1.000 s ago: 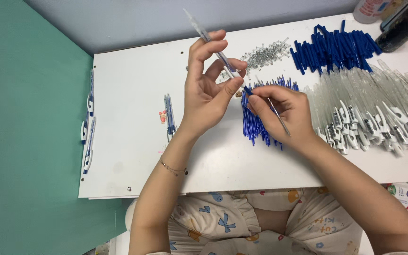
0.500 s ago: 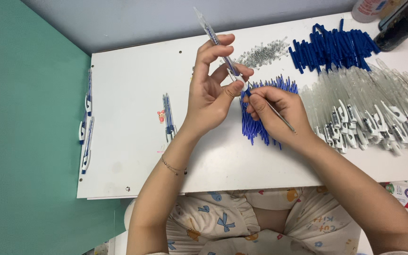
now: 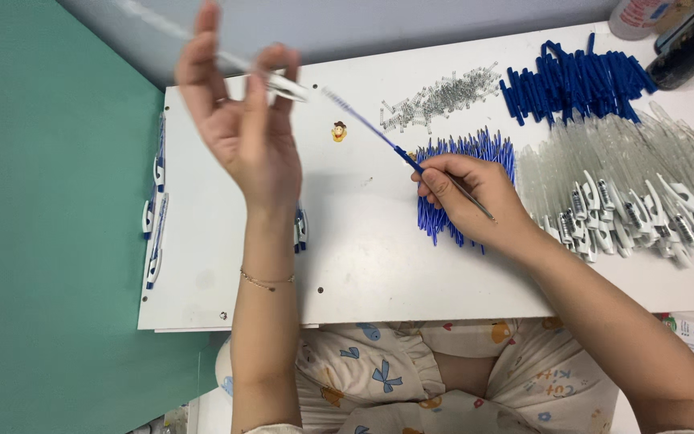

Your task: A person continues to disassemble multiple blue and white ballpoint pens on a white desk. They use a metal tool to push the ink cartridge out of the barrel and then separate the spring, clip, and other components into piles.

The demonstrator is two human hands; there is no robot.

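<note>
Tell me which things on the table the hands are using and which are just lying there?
In use:
- left hand lifting a clear pen barrel
- right hand holding a blue refill

Lying about:
- heap of blue refills
- springs
- blue caps
- clear barrels
- finished pens
- small sticker

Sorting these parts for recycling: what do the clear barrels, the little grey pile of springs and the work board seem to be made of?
The clear barrels look like transparent glossy plastic: the white board shows through them. The springs seem to be thin metal wire, grey with small glints, coiled. The work board looks like a white-coated panel, smooth and matte, with screws near one corner; its core cannot be told.
</note>
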